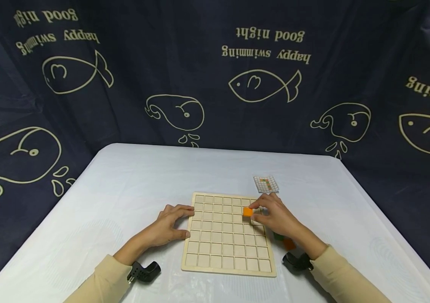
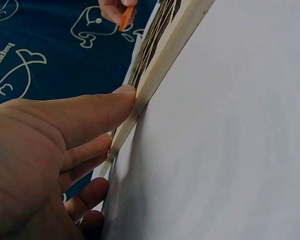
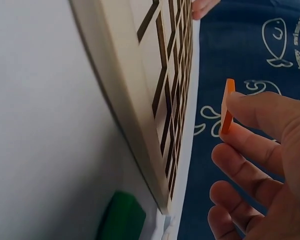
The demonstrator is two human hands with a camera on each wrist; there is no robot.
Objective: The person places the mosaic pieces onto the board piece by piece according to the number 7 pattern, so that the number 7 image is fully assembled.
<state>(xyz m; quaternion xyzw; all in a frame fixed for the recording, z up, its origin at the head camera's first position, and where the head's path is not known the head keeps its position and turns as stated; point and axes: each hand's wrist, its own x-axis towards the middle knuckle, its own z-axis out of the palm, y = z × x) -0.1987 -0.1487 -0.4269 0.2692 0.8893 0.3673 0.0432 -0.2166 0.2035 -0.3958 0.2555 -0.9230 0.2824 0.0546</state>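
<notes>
Right hand (image 1: 277, 215) pinches a thin orange square tile (image 1: 247, 211) raised over the far right of the gridded wooden board (image 1: 216, 237), whose left edge the spread left hand (image 1: 166, 227) touches; the tile looks light, rigid, smooth, best gripped by opposite edges.

The grid board (image 1: 216, 238) looks like smooth, matt wood — the backdrop (image 1: 215, 126) like creased cloth, the orange tile (image 1: 247, 211) smooth.
</notes>
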